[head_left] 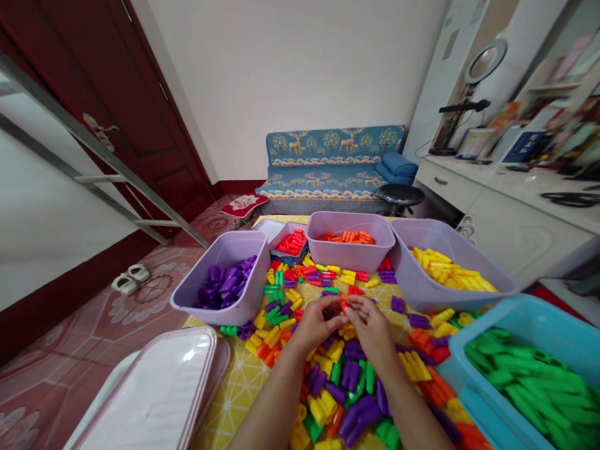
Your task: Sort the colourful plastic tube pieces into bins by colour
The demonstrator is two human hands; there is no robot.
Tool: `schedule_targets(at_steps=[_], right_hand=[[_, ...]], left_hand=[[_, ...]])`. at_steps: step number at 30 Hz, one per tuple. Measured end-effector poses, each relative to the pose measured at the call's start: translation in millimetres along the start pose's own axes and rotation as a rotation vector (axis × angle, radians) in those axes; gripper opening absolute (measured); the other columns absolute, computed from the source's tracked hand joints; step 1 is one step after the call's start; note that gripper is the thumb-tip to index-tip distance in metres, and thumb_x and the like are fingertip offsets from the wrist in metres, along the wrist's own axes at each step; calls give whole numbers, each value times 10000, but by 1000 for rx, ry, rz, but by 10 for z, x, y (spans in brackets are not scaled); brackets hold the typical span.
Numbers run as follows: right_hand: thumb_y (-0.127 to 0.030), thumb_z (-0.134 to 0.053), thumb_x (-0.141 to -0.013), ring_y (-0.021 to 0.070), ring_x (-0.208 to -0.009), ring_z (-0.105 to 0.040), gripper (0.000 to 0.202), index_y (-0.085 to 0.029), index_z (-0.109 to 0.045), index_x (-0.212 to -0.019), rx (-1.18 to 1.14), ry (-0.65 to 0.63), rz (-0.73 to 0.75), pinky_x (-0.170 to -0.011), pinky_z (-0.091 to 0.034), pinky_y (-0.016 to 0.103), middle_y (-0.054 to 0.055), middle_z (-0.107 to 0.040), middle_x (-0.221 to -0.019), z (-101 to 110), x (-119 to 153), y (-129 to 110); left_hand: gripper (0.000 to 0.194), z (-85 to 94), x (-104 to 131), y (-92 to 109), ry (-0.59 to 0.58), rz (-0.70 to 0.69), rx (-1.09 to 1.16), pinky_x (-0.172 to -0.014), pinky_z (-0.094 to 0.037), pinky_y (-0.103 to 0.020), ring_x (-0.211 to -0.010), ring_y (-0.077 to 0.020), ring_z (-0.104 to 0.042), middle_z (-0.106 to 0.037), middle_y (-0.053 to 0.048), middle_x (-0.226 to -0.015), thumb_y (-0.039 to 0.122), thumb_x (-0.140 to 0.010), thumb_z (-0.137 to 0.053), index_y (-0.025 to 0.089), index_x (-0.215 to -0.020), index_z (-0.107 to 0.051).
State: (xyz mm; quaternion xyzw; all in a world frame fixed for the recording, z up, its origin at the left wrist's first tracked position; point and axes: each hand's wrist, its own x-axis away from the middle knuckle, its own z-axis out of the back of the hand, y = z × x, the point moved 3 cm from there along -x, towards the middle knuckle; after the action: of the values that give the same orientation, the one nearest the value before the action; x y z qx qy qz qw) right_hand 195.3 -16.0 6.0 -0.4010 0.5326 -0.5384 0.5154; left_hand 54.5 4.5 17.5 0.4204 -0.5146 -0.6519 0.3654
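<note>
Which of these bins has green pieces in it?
The turquoise bin at front right; the three large lilac bins hold purple, orange and yellow pieces instead.

Red piece [344,307] partly hidden by fingers [362,307], teal bin [553,309] cropped, shelf items [575,136] blurred

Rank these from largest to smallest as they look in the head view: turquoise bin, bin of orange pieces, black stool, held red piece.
1. Turquoise bin, though nearer the camera
2. Bin of orange pieces
3. Black stool
4. Held red piece
</note>
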Motion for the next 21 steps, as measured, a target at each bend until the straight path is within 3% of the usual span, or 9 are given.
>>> schedule_targets(at_steps=[6,12,17,21], right_hand=[[-421,-631,-756,242,-890,-675,333,-185,-608,-991,-47,7,-15,-764,-549,347,93,-701,-963,-7,28,-9],[-409,-606,-757,203,-779,-658,346,-165,-621,-1002,96,5,-2,-696,-539,317,74,-687,-867,59,19,-60],[-319,-555,-764,165,-656,-625,271,-183,-655,-977,443,-190,0,-588,-471,256,40,-676,-765,243,-37,-184],[-219,-559,-707,162,-640,-619,178,-222,-702,-813,783,-359,9,-544,-389,233,23,-689,-707,359,-141,-450]], left_hand=[[308,0,-3,-30,-6,-14,10,-770,-486,-287,-831,-202,-627,-690,-73,-884,322,-770,-670,144,-1021,-676],[256,37,-17,1,63,-10,-98,-786,-481,-297,-837,-211,-636,-716,-77,-884,335,-826,-587,140,-932,-715],[256,56,-31,-26,123,32,-79,-739,-492,-297,-789,-206,-647,-713,-88,-840,321,-836,-550,124,-898,-702],[232,50,-42,-55,133,61,-51,-742,-502,-313,-787,-215,-657,-715,-98,-837,301,-818,-562,120,-881,-691]])
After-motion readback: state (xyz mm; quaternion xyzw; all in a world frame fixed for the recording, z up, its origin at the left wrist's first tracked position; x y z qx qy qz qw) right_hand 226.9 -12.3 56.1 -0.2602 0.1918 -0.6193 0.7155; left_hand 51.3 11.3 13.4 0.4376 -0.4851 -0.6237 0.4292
